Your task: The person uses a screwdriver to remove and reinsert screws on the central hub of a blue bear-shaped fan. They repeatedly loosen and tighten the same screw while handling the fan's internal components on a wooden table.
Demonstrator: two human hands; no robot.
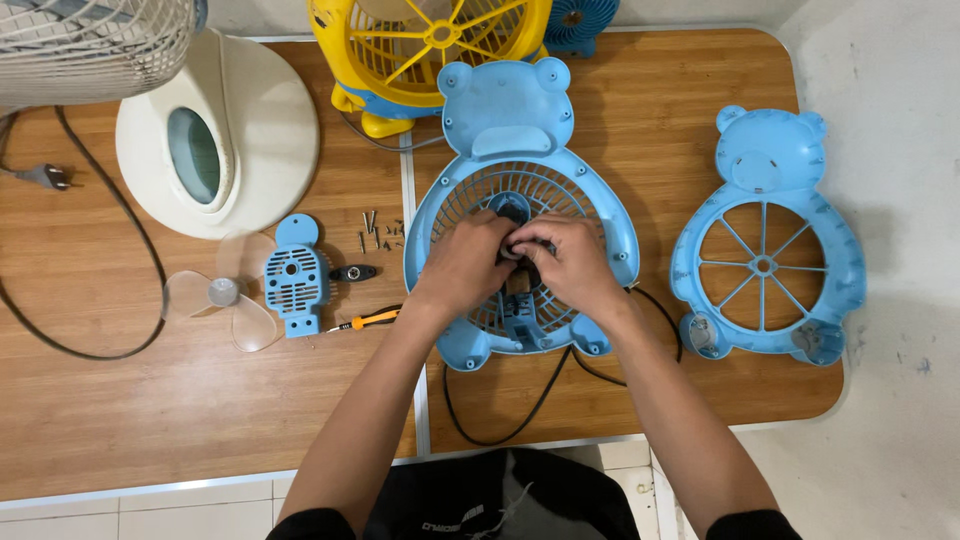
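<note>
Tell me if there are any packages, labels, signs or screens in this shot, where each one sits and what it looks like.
No packages, signs or screens in view.
Printed strip: on the black clothing at the bottom edge, below the hands, small pale lettering, upside down to the camera.
Oval window: on the white round fan base at upper left, teal-grey, glassy; whether it is a display cannot be told.

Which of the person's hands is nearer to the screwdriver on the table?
The left hand. It rests on the blue fan shell, just right of the screwdriver. The right hand sits farther right, beyond the left.
</note>
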